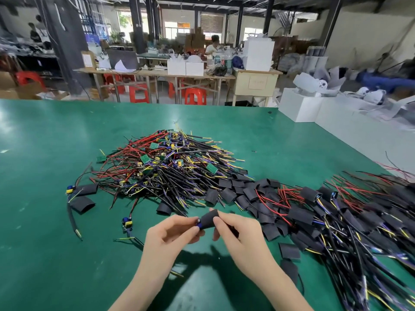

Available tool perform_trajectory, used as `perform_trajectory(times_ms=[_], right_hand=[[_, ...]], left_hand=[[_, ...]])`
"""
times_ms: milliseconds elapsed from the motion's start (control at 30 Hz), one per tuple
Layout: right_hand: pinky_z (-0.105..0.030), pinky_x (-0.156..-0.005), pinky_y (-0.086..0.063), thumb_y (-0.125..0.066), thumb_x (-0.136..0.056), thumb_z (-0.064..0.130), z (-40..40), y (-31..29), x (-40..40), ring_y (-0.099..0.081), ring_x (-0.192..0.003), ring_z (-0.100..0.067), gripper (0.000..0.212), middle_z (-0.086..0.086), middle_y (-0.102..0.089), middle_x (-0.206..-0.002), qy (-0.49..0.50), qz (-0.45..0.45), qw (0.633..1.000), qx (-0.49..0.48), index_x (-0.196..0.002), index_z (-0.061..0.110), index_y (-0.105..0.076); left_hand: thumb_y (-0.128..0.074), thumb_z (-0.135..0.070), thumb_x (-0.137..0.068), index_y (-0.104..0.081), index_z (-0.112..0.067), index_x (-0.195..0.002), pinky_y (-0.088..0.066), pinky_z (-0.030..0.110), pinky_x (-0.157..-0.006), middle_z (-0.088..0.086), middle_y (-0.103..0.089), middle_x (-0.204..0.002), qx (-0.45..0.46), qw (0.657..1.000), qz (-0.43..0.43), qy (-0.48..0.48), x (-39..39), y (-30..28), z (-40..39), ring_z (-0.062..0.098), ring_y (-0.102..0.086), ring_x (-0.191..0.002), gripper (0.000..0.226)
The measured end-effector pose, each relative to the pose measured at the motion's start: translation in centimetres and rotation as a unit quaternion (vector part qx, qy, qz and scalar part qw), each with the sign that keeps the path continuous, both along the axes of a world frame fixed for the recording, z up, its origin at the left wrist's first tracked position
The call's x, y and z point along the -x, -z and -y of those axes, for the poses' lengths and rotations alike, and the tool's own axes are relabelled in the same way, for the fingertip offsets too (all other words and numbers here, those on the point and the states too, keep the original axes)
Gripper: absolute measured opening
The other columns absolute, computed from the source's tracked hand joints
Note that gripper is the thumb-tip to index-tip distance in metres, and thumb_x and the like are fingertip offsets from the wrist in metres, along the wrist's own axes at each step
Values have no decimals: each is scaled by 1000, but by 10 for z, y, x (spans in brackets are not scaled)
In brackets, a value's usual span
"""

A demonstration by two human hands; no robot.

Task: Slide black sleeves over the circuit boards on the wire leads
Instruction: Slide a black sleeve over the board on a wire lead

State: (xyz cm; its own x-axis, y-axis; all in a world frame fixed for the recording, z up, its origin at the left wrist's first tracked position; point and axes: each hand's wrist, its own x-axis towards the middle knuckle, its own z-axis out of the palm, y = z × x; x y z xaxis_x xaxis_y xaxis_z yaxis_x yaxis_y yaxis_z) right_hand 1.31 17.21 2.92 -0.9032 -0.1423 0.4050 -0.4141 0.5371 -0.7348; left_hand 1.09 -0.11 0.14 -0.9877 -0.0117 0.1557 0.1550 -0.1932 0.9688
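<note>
Black sleeve [208,218] covers most of a blue-tipped circuit board [198,223].

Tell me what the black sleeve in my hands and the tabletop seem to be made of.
Black sleeve: looks like soft matte plastic or rubber tubing, possibly heat-shrink; the loose ones nearby lie flattened and creased. Tabletop: seems a smooth green mat, likely rubber or vinyl, with a dull sheen and small scuffs. Both are guesses from looks alone.

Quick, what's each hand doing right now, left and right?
Left hand: pinching the blue-tipped board end poking out of the black sleeve.
Right hand: gripping that black sleeve.
</note>
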Motion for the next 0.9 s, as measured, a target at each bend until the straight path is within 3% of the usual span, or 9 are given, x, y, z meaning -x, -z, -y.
perform_trajectory(times_ms=[67,167,233,467,633,767,833,900], right_hand=[[-14,-51,-27,-52,-98,19,-2,0,3,-39,-46,-6,30,18,-54,-53,-19,50,998,15,-71,26,-64],[-15,-54,-35,-53,-97,15,-5,-1,7,-40,-51,-4,24,10,-65,-65,-38,101,989,105,-110,30,-66],[-15,-54,-37,-54,-96,9,-8,-2,9,-42,-52,-8,30,4,-68,-68,-43,114,981,148,-120,26,-61],[-15,-47,-33,-46,-96,-1,-13,-1,12,-40,-48,-11,21,-7,-66,-75,-93,188,959,192,-110,6,-61],[-8,-53,-33,-50,-97,10,-10,1,9,-46,-48,1,24,20,-62,-60,-26,154,985,77,-118,14,-61],[-9,-56,-34,-52,-95,8,-18,-13,6,-48,-52,1,19,-2,-73,-81,-37,163,984,66,-111,9,-63],[-15,-52,-36,-54,-95,9,-24,-16,2,-45,-52,-7,12,-8,-73,-81,-53,194,974,103,-103,5,-63],[-12,-46,-34,-54,-95,10,-30,-16,-4,-41,-46,-5,11,-11,-72,-78,-63,227,961,146,-100,1,-61]], left_hand=[[-75,-12,-67,-77,-11,-86,-56,21,-68,15,-75,-85,-11,1000,8,-2,1,-1,0,28,-74,-77,19],[-74,-10,-66,-76,-9,-87,-57,20,-68,16,-75,-85,-19,1000,16,10,3,-3,0,28,-74,-79,22],[-73,-9,-66,-75,-8,-90,-56,19,-67,15,-76,-86,-11,1000,9,22,2,-5,-1,25,-74,-78,24],[-74,5,-72,-72,-4,-85,-56,18,-65,15,-75,-78,2,1000,15,-28,2,0,-5,24,-73,-71,15],[-76,5,-72,-76,-11,-77,-55,16,-65,13,-74,-74,31,999,-11,-37,1,1,-11,19,-72,-67,17],[-76,1,-71,-76,-11,-78,-55,16,-67,12,-75,-77,21,999,-20,-24,2,1,-16,19,-73,-70,15],[-76,-2,-70,-78,-13,-80,-55,17,-69,11,-75,-79,26,999,-24,0,2,0,-18,19,-73,-72,15],[-76,-7,-68,-79,-19,-81,-55,17,-70,7,-76,-81,42,998,-32,30,0,0,-20,18,-73,-73,17]])
